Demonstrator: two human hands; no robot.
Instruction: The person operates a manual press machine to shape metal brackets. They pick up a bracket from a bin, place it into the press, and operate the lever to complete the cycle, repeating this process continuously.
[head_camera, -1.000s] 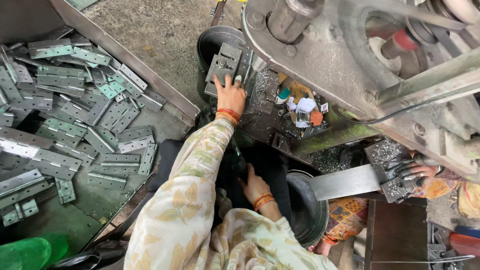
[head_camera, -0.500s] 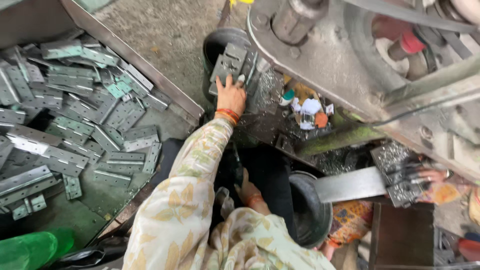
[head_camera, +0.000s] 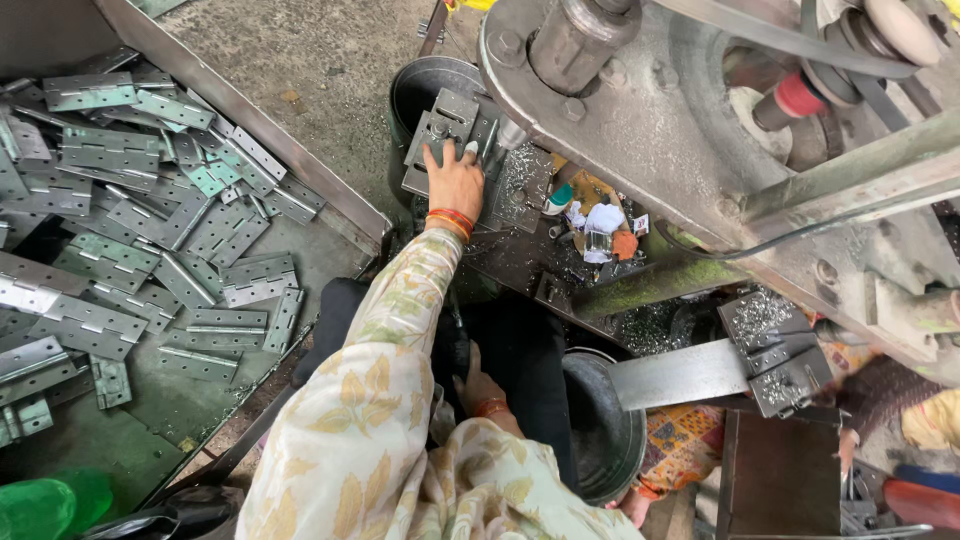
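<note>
Hinge plate (head_camera: 447, 125), a grey metal piece, lies on the machine bed (head_camera: 520, 190) under the left hand (head_camera: 455, 185), which rests flat on it with the fingers stretched forward and slightly spread, the fingertips pressing the plate's near edge rather than gripping it. Orange bangles (head_camera: 452, 221) circle that wrist, and a floral sleeve (head_camera: 385, 340) runs back from it. Right hand (head_camera: 478, 385) sits low near the lap, loosely curled, and whether it holds anything cannot be told. Just beyond the plate stands a dark round bucket (head_camera: 425, 85); metal shavings (head_camera: 520, 165) lie scattered beside the left hand. To the left, a tray (head_camera: 250, 120) holds a heap of grey hinges (head_camera: 130, 230). A second bucket (head_camera: 610, 440) stands near the right hand.
</note>
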